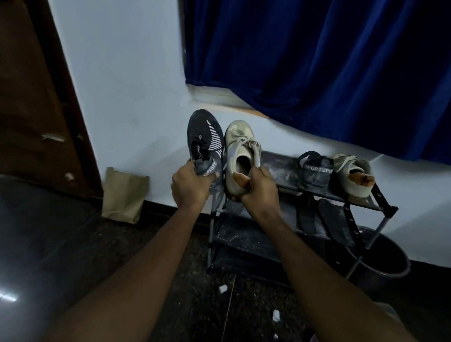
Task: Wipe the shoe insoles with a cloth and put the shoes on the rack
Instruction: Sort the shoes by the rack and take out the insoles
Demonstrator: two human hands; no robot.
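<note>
My left hand [191, 185] grips the heel of a black sport shoe [204, 134] with white stripes, its toe pointing up. Beside it my right hand [260, 192] grips the heel of a beige lace-up shoe [240, 148], also toe up. Both shoes hang in the air at the left end of the black shoe rack [285, 172]. On the rack's top shelf, to the right, stand a second black sport shoe [314, 170] and a second beige shoe [352, 177]. No cloth is in view.
A dark pair of sandals [330, 221] lies on the rack's lower shelf. A dark bucket [381, 262] stands right of the rack, a brown paper bag [124, 193] leans on the wall to the left. Blue curtain above; small white bits on the dark floor.
</note>
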